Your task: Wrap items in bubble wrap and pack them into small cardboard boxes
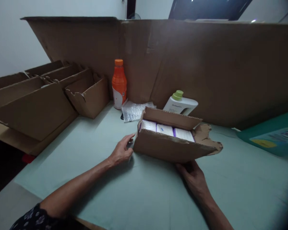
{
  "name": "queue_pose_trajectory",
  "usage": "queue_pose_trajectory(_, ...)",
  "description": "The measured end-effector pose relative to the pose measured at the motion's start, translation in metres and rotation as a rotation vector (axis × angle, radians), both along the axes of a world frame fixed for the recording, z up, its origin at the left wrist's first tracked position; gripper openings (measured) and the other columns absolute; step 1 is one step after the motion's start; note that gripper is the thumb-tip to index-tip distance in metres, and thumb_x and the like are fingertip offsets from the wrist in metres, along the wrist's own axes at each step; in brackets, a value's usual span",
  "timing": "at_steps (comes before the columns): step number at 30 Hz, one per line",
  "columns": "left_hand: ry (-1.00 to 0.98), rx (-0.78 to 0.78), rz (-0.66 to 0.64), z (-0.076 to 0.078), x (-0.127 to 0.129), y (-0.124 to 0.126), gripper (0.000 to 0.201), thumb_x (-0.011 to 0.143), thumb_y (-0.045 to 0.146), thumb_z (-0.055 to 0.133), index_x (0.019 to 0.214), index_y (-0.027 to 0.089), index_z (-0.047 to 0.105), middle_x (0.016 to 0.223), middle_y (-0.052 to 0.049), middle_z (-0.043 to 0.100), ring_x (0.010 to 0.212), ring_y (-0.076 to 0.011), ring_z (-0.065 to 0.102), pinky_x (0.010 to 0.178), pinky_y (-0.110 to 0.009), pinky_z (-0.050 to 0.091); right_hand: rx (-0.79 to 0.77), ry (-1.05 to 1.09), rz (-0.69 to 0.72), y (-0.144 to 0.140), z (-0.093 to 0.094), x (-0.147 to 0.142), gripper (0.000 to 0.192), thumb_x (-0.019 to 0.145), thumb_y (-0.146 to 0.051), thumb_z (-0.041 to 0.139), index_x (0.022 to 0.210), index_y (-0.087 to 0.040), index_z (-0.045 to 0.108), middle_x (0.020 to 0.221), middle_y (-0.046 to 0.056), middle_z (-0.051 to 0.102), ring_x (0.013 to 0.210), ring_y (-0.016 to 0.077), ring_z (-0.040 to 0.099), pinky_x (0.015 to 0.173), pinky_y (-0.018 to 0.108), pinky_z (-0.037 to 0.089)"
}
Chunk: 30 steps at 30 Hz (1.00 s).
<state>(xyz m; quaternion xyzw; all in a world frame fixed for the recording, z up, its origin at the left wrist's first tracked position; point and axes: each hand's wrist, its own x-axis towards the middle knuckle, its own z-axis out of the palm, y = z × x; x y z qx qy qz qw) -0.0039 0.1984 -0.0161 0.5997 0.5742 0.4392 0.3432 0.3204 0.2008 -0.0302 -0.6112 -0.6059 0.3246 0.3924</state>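
Observation:
In front of me an open cardboard box (168, 147) sits slightly tilted, its right end flap torn and folded outward. Three white packs with purple edges (165, 129), likely tissue packs, stand in a row inside it. My right hand (194, 179) grips the box from below at the front right, and its fingertips are hidden underneath. At the box's left end is my left hand (122, 150), thumb and fingers apart, fingertips close to the corner; whether they touch it I cannot tell.
Behind the box stand an orange bottle (119, 83), bubble wrap (136, 111) and a white bottle with a green cap (180, 103). Several cardboard bins (91, 95) line the left. A teal package (273, 134) lies right. A tall cardboard wall (218, 70) closes the back of the table (144, 198).

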Motion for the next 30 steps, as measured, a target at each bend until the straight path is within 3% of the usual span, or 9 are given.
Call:
queue_pose_trajectory(6, 0.201, -0.198, 0.321, 0.011, -0.05, 0.086, 0.039, 0.083, 0.022, 0.061, 0.119, 0.012, 0.069, 0.095, -0.012, 0.077, 0.087, -0.0231, 0.072, 0.083, -0.033, 0.054, -0.03, -0.052, -0.114, -0.006, -0.013, 0.002, 0.055, 0.068, -0.057, 0.074, 0.108, -0.02, 0.065, 0.104, 0.01, 0.077, 0.101, 0.0334, 0.071, 0.09, 0.045, 0.057)
queue_pose_trajectory(9, 0.246, -0.286, 0.38, 0.013, -0.052, 0.131, 0.023, 0.081, 0.029, 0.069, 0.096, 0.013, 0.073, 0.078, -0.011, 0.075, 0.083, -0.0245, 0.072, 0.076, -0.03, 0.05, -0.044, -0.034, -0.122, -0.005, -0.014, 0.003, 0.054, 0.067, -0.056, 0.074, 0.106, -0.02, 0.065, 0.101, 0.011, 0.078, 0.099, 0.0336, 0.072, 0.089, 0.045, 0.058)
queue_pose_trajectory(12, 0.242, -0.327, 0.392, 0.013, -0.044, 0.146, 0.013, 0.082, 0.027, 0.064, 0.082, 0.016, 0.072, 0.073, -0.007, 0.073, 0.077, -0.0208, 0.07, 0.068, -0.026, 0.046, -0.044, -0.011, -0.111, -0.004, -0.012, 0.003, 0.052, 0.067, -0.056, 0.074, 0.103, -0.02, 0.066, 0.099, 0.01, 0.078, 0.097, 0.0326, 0.072, 0.086, 0.042, 0.059)
queue_pose_trajectory(15, 0.217, -0.361, 0.341, 0.013, -0.046, 0.12, 0.017, 0.083, 0.027, 0.057, 0.078, 0.016, 0.069, 0.067, -0.003, 0.068, 0.065, -0.0163, 0.065, 0.059, -0.023, 0.041, -0.039, -0.025, -0.125, -0.004, -0.011, 0.002, 0.052, 0.067, -0.057, 0.074, 0.102, -0.019, 0.066, 0.097, 0.01, 0.078, 0.094, 0.0317, 0.073, 0.083, 0.041, 0.059)
queue_pose_trajectory(20, 0.271, -0.491, 0.213, 0.024, -0.103, 0.014, 0.018, 0.072, 0.031, 0.061, 0.059, 0.018, 0.061, 0.053, 0.0, 0.059, 0.053, -0.0167, 0.056, 0.053, -0.025, 0.039, -0.021, -0.046, -0.113, -0.002, -0.013, 0.002, 0.06, 0.065, -0.06, 0.075, 0.106, -0.018, 0.064, 0.1, 0.011, 0.078, 0.095, 0.0314, 0.072, 0.084, 0.041, 0.058)
queue_pose_trajectory(22, 0.352, -0.511, 0.283, 0.029, -0.131, -0.027, 0.017, 0.07, 0.033, 0.063, 0.063, 0.018, 0.062, 0.057, -0.002, 0.059, 0.06, -0.0205, 0.059, 0.056, -0.028, 0.04, -0.021, -0.038, -0.09, 0.0, -0.014, 0.001, 0.064, 0.064, -0.061, 0.076, 0.109, -0.018, 0.063, 0.104, 0.011, 0.077, 0.099, 0.032, 0.071, 0.086, 0.042, 0.057)
queue_pose_trajectory(24, 0.466, -0.412, 0.438, 0.033, -0.146, -0.054, 0.026, 0.073, 0.04, 0.065, 0.086, 0.018, 0.069, 0.078, -0.006, 0.067, 0.077, -0.0252, 0.064, 0.066, -0.031, 0.046, -0.02, -0.023, -0.078, 0.001, -0.016, -0.001, 0.067, 0.062, -0.061, 0.077, 0.11, -0.018, 0.061, 0.105, 0.012, 0.076, 0.1, 0.0325, 0.071, 0.087, 0.042, 0.057)
queue_pose_trajectory(27, 0.507, -0.062, 0.526, 0.032, -0.127, -0.061, 0.048, 0.082, 0.044, 0.06, 0.123, 0.019, 0.062, 0.117, -0.012, 0.065, 0.104, -0.0274, 0.064, 0.087, -0.038, 0.05, -0.001, -0.01, -0.085, 0.003, -0.016, -0.005, 0.071, 0.06, -0.062, 0.079, 0.111, -0.018, 0.059, 0.106, 0.013, 0.075, 0.1, 0.0327, 0.07, 0.087, 0.043, 0.056)
queue_pose_trajectory(30, 0.279, 0.115, 0.199, 0.026, -0.066, -0.034, 0.059, 0.081, 0.039, 0.062, 0.135, 0.017, 0.055, 0.136, -0.015, 0.058, 0.122, -0.0288, 0.058, 0.103, -0.042, 0.048, 0.012, -0.005, -0.067, 0.006, -0.011, -0.01, 0.073, 0.058, -0.062, 0.08, 0.112, -0.019, 0.056, 0.109, 0.014, 0.074, 0.102, 0.033, 0.069, 0.088, 0.045, 0.055)
